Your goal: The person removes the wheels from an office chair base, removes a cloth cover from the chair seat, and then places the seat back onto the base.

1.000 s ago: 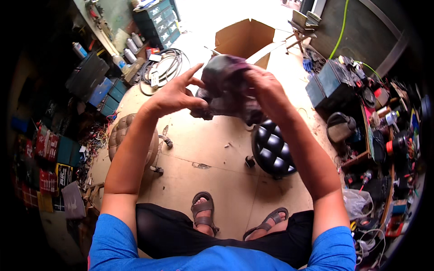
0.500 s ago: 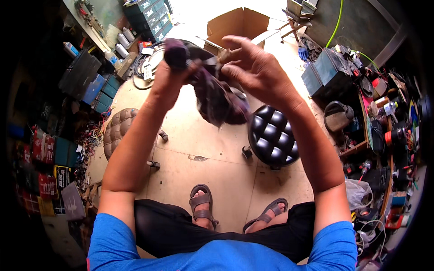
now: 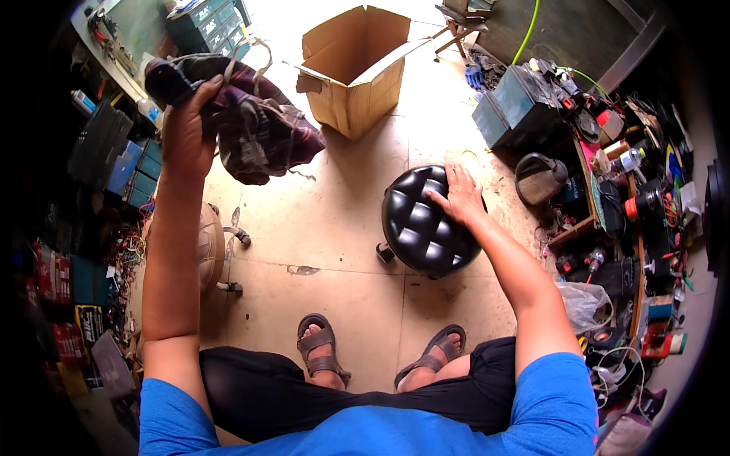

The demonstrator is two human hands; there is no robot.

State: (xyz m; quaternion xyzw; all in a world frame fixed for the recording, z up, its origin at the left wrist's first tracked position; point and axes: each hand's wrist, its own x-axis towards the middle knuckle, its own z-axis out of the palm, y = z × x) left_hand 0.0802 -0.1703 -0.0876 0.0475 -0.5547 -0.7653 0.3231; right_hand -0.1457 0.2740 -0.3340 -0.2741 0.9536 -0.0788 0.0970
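A dark plaid cloth, crumpled and ragged with loose threads, hangs from my left hand. The fingers of that hand are wrapped round one bunched end, and the rest droops to the right. My right hand lies on the far right part of a round black tufted stool seat, palm down with the fingers stretched out. A caster shows at the stool's left side. Beyond both hands an open cardboard box stands on the floor, its flaps spread.
A brown stool on casters is partly behind my left forearm. Blue-grey cases and a crowded shelf of tools line the right. On the left stand drawer units, boxes and tangled wires. A clear plastic bag lies near my right elbow.
My left hand has carried the cloth to the left. My right hand has left the cloth and come down onto the black stool. The cardboard box is now more fully in view.
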